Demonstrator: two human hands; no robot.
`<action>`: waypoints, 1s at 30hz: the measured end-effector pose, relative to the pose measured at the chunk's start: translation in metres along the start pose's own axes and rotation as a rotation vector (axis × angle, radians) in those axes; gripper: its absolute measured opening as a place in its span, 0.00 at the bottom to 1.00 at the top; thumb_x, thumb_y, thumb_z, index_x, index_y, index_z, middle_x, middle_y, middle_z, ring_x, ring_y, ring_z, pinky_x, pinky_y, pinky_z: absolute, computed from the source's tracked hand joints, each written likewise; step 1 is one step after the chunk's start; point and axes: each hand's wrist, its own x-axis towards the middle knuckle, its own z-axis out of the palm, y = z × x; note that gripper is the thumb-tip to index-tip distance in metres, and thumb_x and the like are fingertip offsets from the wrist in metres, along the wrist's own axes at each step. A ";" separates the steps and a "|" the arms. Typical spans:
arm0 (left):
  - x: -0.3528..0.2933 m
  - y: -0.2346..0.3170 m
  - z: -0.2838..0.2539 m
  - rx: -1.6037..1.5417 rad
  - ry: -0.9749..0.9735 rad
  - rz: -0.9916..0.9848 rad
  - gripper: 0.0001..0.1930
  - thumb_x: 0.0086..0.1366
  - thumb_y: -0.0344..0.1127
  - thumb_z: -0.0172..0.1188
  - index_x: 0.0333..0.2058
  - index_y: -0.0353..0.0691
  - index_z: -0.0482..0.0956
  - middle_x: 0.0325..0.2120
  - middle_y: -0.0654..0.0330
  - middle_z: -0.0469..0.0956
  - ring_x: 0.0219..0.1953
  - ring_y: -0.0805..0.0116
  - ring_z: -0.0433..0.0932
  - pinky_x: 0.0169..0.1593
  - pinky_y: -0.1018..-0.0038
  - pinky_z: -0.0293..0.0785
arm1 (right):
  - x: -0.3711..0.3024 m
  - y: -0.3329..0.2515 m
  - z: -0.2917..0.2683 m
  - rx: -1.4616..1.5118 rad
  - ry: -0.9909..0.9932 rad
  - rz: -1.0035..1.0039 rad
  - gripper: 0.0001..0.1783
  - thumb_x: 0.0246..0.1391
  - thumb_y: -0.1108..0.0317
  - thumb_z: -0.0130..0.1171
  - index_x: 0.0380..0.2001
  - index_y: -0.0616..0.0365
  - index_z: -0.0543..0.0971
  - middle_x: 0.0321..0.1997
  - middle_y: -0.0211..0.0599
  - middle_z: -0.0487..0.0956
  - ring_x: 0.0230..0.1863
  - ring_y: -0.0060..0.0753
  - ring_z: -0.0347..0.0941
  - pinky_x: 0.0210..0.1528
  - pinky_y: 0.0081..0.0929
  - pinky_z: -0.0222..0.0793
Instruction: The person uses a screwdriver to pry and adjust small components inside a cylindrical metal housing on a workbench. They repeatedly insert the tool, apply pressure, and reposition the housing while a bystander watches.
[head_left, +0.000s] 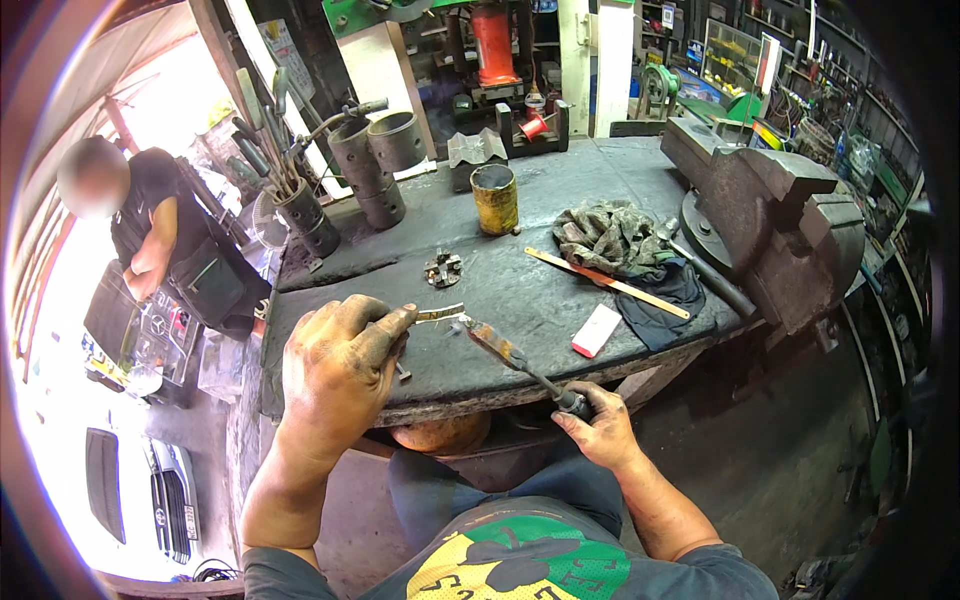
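Observation:
My left hand (345,350) is raised over the near left of the bench, closed in a pinch on a short narrow strip (440,313) with a pale end. In my right hand (603,428) is the dark handle of a soldering iron (497,347), at the bench's front edge. Its thin shank slants up and left to a blocky brown head, whose tip is at or very close to the strip's pale end. Whether they touch I cannot tell. Beyond the strip lies a small round metal part (443,268) with raised blocks. A small metal piece (403,371) lies beside my left hand.
A hacksaw blade (607,283), crumpled rag (612,236), dark cloth (662,300) and red-and-white box (596,331) lie to the right, before a large vise (770,220). Behind stand a yellow can (494,200) and tool-filled metal cylinders (307,218). Another person (165,230) stands at left, arms folded.

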 end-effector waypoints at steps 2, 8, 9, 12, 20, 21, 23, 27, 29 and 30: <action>0.001 0.001 -0.001 -0.002 -0.006 0.004 0.19 0.57 0.26 0.79 0.48 0.46 0.94 0.39 0.62 0.86 0.39 0.56 0.86 0.45 0.58 0.82 | 0.000 0.000 -0.001 -0.004 -0.005 0.000 0.21 0.59 0.69 0.84 0.53 0.60 0.88 0.39 0.37 0.92 0.39 0.30 0.88 0.47 0.33 0.83; 0.005 0.003 -0.005 0.016 -0.012 0.009 0.20 0.55 0.23 0.80 0.48 0.43 0.94 0.39 0.58 0.88 0.40 0.52 0.88 0.44 0.59 0.82 | 0.001 0.001 -0.001 0.058 -0.021 0.022 0.21 0.60 0.67 0.84 0.53 0.61 0.87 0.39 0.36 0.92 0.40 0.28 0.86 0.47 0.32 0.83; 0.006 0.003 -0.007 0.009 0.017 0.000 0.19 0.56 0.23 0.80 0.48 0.43 0.94 0.39 0.58 0.88 0.39 0.52 0.88 0.44 0.59 0.82 | 0.001 0.001 -0.001 0.071 -0.025 0.033 0.21 0.60 0.67 0.84 0.53 0.62 0.87 0.39 0.36 0.91 0.39 0.27 0.86 0.47 0.32 0.82; 0.009 0.003 -0.012 0.004 0.066 -0.007 0.18 0.56 0.24 0.81 0.47 0.43 0.94 0.37 0.57 0.87 0.39 0.53 0.88 0.44 0.60 0.82 | 0.000 0.004 0.001 0.125 -0.038 0.059 0.22 0.61 0.66 0.84 0.54 0.62 0.87 0.39 0.34 0.90 0.40 0.25 0.83 0.48 0.30 0.81; 0.012 0.007 -0.009 0.004 0.005 0.031 0.18 0.57 0.24 0.81 0.47 0.43 0.94 0.38 0.58 0.88 0.38 0.54 0.88 0.43 0.60 0.81 | 0.000 0.004 0.006 0.170 -0.061 0.096 0.23 0.61 0.64 0.84 0.54 0.62 0.87 0.40 0.33 0.89 0.42 0.24 0.81 0.48 0.30 0.80; 0.012 0.007 -0.008 0.003 0.006 0.036 0.18 0.57 0.24 0.81 0.47 0.44 0.94 0.38 0.58 0.88 0.38 0.54 0.88 0.43 0.60 0.81 | 0.001 0.003 0.006 0.160 -0.065 0.093 0.23 0.61 0.64 0.84 0.54 0.62 0.87 0.40 0.32 0.89 0.42 0.24 0.81 0.49 0.30 0.81; 0.013 0.006 -0.008 0.013 0.009 0.049 0.18 0.57 0.26 0.81 0.48 0.45 0.94 0.38 0.60 0.87 0.38 0.55 0.87 0.43 0.60 0.81 | 0.002 0.002 0.006 0.153 -0.069 0.083 0.23 0.61 0.64 0.84 0.54 0.62 0.87 0.40 0.32 0.89 0.42 0.24 0.81 0.49 0.29 0.81; 0.012 0.004 -0.010 0.027 0.035 0.037 0.18 0.57 0.28 0.80 0.48 0.46 0.94 0.39 0.62 0.87 0.39 0.58 0.87 0.44 0.60 0.82 | 0.002 0.002 0.008 0.192 -0.067 0.074 0.23 0.61 0.66 0.84 0.54 0.62 0.87 0.40 0.32 0.89 0.42 0.23 0.81 0.49 0.29 0.81; 0.009 -0.001 -0.011 0.011 0.078 -0.025 0.17 0.58 0.28 0.80 0.47 0.45 0.94 0.39 0.61 0.87 0.40 0.56 0.87 0.45 0.60 0.83 | 0.001 0.004 0.009 0.215 -0.065 0.089 0.22 0.61 0.66 0.84 0.54 0.62 0.87 0.40 0.31 0.88 0.42 0.23 0.80 0.49 0.29 0.80; 0.005 -0.006 -0.011 -0.001 0.109 -0.074 0.16 0.59 0.28 0.80 0.47 0.44 0.94 0.39 0.60 0.87 0.40 0.56 0.88 0.45 0.60 0.83 | 0.001 0.006 0.009 0.222 -0.065 0.102 0.22 0.60 0.67 0.84 0.54 0.62 0.87 0.40 0.30 0.88 0.42 0.22 0.80 0.49 0.29 0.80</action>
